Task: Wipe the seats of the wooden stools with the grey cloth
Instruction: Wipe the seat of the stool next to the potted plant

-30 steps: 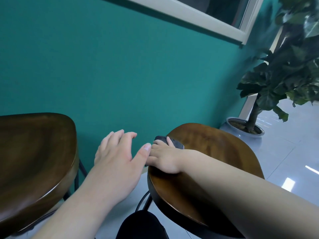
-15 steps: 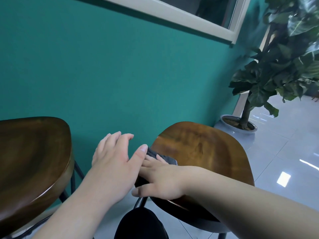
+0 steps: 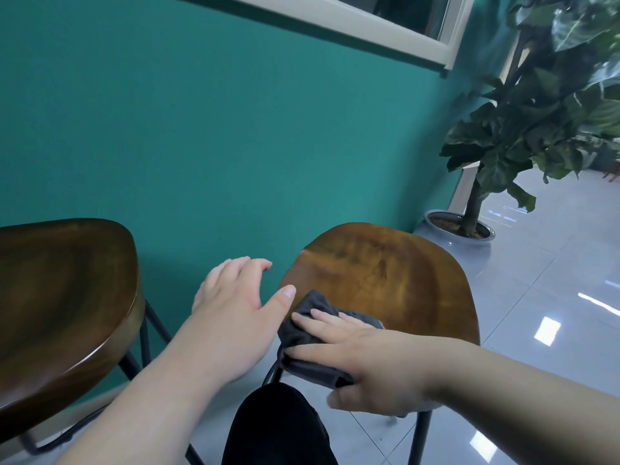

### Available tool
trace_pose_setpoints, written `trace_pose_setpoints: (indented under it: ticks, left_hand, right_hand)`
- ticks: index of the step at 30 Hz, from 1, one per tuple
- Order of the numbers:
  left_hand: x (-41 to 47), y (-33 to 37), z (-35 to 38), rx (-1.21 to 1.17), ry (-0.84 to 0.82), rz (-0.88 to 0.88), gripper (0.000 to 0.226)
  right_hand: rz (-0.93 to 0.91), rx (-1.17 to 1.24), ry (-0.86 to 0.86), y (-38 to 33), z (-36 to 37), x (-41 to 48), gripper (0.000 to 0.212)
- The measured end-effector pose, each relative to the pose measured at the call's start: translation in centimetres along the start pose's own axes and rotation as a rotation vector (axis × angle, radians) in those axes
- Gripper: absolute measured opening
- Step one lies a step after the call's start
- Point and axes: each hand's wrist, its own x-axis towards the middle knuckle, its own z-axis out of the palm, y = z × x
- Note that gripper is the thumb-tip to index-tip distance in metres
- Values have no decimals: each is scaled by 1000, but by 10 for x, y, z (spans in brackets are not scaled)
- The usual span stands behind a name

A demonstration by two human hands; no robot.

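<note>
wall: you face a flat teal painted wall [image 3: 235, 129] | window: a white-framed window [image 3: 335, 18] runs along its top, right of your centre | plant: a tall plant with broad dark-green leaves [image 3: 536, 122] stands at your far right in a round grey pot [image 3: 446, 238], near the wall | floor: the glossy pale grey tiled floor [image 3: 553, 297] carries bright reflections

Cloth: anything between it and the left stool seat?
Yes: the left hand hangs open over the gap between the stools, on the line from the cloth, pressed on the right stool by the right hand, to the left stool. Nothing else shows between them.
</note>
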Motion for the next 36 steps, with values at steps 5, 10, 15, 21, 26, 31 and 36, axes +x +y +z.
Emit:
trace_pose_setpoints:
  ticks: [5, 10, 15, 21, 26, 31, 36]
  left_hand:
    - [-11, 6, 14, 34, -92, 113, 53]
    - [-25, 19, 32, 56, -120, 267, 46]
    - [-29, 26, 45, 100, -117, 277, 45]
    - [-21, 19, 44, 122, -93, 219, 17]
    - [-15, 11, 40, 153, -153, 130, 14]
    - [1, 26, 31, 133, -75, 66, 8]
    - [37, 50, 15, 99, 28, 46, 7]
  right_hand:
    - [54, 14, 41, 17, 9, -37, 87]
    - [133, 169, 254, 35, 11, -72, 90]
    - [201, 98, 452, 46, 17, -90, 39]
    - [183, -62, 411, 38, 17, -88, 10]
    - [193, -63, 418, 38, 5, -84, 7]
    - [311, 43, 626, 44, -42, -86, 14]
    - [297, -23, 768, 44, -96, -81, 10]
